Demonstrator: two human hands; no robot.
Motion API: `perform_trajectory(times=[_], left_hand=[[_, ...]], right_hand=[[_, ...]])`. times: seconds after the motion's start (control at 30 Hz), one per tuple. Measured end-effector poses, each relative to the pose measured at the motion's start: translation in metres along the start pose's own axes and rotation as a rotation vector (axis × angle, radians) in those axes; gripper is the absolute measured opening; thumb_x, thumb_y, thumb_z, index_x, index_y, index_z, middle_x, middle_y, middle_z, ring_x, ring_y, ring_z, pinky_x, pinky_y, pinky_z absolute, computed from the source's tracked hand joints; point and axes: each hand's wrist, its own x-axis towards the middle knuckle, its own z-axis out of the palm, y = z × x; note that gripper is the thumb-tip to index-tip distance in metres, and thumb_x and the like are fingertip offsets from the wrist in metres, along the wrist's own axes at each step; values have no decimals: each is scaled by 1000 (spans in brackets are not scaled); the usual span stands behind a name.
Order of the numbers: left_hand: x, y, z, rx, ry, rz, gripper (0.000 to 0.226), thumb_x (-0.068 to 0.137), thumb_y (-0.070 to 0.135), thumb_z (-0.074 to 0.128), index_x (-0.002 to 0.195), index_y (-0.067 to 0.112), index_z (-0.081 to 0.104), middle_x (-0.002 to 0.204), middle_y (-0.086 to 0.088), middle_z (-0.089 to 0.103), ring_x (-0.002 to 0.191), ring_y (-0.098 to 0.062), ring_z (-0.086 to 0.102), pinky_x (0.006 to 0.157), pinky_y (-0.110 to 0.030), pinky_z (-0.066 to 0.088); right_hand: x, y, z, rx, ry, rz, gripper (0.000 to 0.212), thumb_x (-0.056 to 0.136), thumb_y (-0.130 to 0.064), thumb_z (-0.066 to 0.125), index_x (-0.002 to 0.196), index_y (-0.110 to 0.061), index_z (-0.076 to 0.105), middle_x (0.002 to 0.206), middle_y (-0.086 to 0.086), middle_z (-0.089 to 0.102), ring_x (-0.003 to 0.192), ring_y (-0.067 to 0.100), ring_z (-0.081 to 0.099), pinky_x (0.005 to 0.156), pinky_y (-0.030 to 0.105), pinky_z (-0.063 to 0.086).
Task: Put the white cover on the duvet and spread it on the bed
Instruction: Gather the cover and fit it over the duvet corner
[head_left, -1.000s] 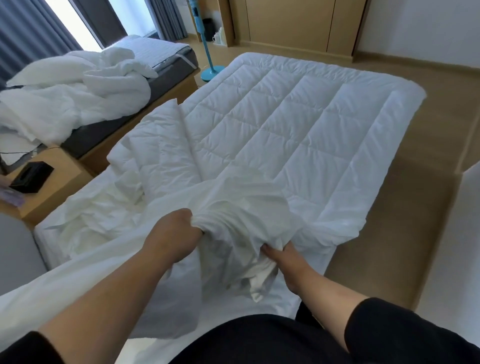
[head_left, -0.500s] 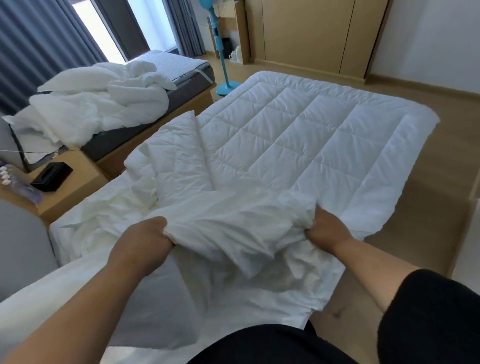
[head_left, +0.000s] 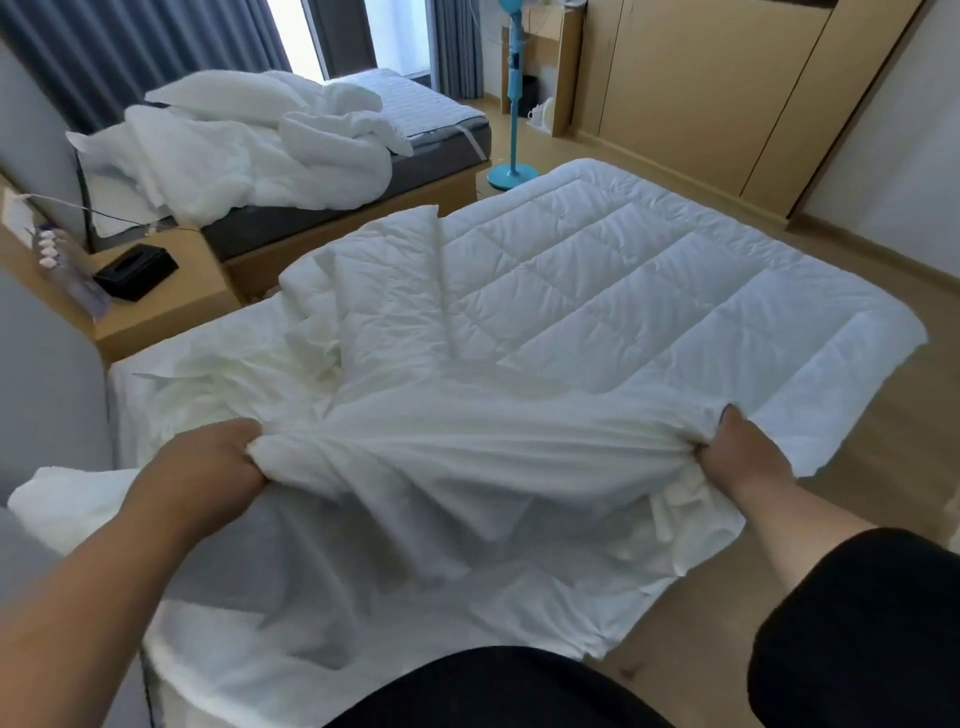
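Observation:
A white quilted duvet (head_left: 597, 291) lies spread over the near bed (head_left: 130, 395), its far corner hanging past the bed's right side. The thin white cover (head_left: 467, 467) is bunched at the duvet's near end and stretched taut between my hands. My left hand (head_left: 208, 462) grips a gathered fistful of the cover at the left. My right hand (head_left: 743, 452) grips the cover's other side at the right, near the duvet's edge. Loose folds of the cover drape down toward my body.
A second bed (head_left: 415, 150) with crumpled white bedding (head_left: 249, 150) stands at the back left. Between the beds is a wooden nightstand (head_left: 171, 306) with a black box (head_left: 136, 273). A blue standing fan (head_left: 513, 130) and wooden wardrobes (head_left: 701, 88) lie beyond. Wooden floor runs to the right.
My hands have moved apart, the right one far to the right, pulling the bunched cover wide and taut across the duvet's near end. The view has tilted up.

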Motion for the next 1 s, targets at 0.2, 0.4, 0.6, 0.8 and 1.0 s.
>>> perform_trajectory(times=[0.2,0.4,0.6,0.8,1.0], left_hand=[[-7,19,12,49,-5,-3,26,95,25,53,71,30,45,72,9,52,73,-19,50,70,-32,38],[-24,56,58,3,-186,-1,25,86,52,56,79,28,53,86,11,61,83,-16,58,74,-34,50],[-38,103,81,-37,-237,88,25,84,45,61,87,28,42,82,11,51,83,-18,55,68,-34,45],[-68,7,76,402,-364,37,85,70,57,72,142,38,33,138,11,39,132,-19,35,116,-45,24],[-109,-60,123,350,-382,-144,11,87,30,51,98,30,52,103,8,58,107,-19,54,116,-43,31]], right_hand=[[51,10,-25,-79,-27,59,48,83,-28,62,124,-17,42,107,12,54,95,36,56,83,47,50],[4,-88,20,-83,-331,-499,95,77,-60,75,153,-26,30,151,3,42,135,23,45,112,43,38],[-137,-199,78,121,-712,-980,51,79,-39,68,125,-29,48,115,-12,59,105,13,59,83,27,48],[-124,-172,69,241,-828,-1064,25,70,-52,55,68,-30,44,67,-15,56,63,5,52,57,20,35],[-117,-154,95,-1,-1188,-1018,22,74,-39,72,90,-25,68,90,-12,70,82,-2,64,75,18,49]])
